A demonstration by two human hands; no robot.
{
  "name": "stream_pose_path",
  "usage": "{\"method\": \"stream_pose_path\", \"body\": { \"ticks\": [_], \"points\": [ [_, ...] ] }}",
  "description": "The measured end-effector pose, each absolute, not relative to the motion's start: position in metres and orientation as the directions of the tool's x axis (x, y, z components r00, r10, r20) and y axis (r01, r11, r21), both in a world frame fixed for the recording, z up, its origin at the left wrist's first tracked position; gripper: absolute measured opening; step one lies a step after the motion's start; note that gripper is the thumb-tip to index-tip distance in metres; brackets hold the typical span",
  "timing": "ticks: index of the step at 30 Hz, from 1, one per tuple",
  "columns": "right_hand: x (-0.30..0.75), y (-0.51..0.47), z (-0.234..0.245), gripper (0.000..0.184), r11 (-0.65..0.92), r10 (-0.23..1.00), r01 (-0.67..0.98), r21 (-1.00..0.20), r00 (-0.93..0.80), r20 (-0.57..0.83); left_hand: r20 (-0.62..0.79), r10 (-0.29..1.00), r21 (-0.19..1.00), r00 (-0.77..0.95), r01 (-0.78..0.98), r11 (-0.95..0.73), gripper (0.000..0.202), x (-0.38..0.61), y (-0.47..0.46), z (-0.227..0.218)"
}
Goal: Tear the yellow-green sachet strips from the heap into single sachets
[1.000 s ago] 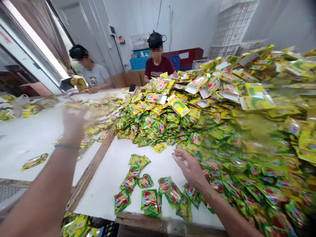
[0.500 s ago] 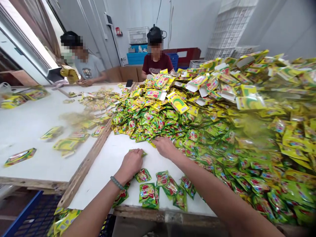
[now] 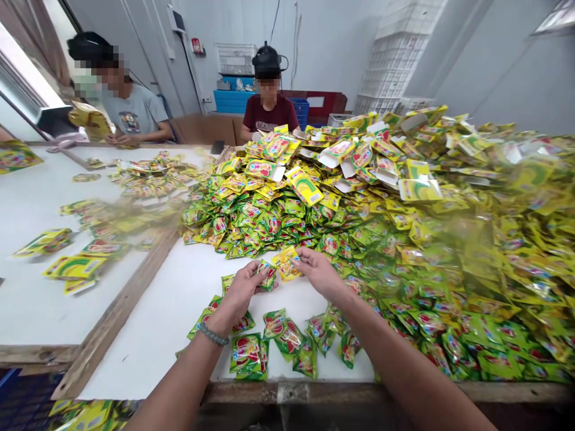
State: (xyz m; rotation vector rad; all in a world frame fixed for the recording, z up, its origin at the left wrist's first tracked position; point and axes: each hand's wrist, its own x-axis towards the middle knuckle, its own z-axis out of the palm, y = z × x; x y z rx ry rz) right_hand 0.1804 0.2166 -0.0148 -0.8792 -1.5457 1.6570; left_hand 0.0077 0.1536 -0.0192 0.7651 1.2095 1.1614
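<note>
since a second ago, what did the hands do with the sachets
The left hand swung in from the left table and took a green sachet; the right hand went to the edge of the pile and lifted a yellow sachet. Both now meet above the board. The pile and near sachets stayed put.

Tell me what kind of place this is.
Probably a packing workshop: a heap of sachets on the white table, folded cartons on top, white crates stacked by the wall. Left hand and right hand each pinch one.
</note>
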Motion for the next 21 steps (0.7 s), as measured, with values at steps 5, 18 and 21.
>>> {"method": "stream_pose_path", "body": {
  "ticks": [5, 18, 21],
  "points": [
    [0.195, 0.196, -0.025, 0.017, 0.089, 0.891, 0.131, -0.987, -0.453, 0.020, -0.347, 0.925, 0.875, 0.153, -0.303, 0.378, 0.025, 0.025, 0.147, -0.021],
    [0.198, 0.157, -0.021, 0.010, 0.272, 0.940, 0.442, -0.855, -0.312, 0.137, -0.412, 0.906, 0.830, 0.096, -0.372, 0.416, 0.032, 0.037, 0.125, -0.012],
    [0.195, 0.148, -0.019, 0.007, 0.364, 0.914, 0.541, -0.758, -0.364, 0.179, -0.514, 0.856, 0.805, 0.057, -0.313, 0.504, 0.051, 0.035, 0.124, -0.020]
  ]
}}
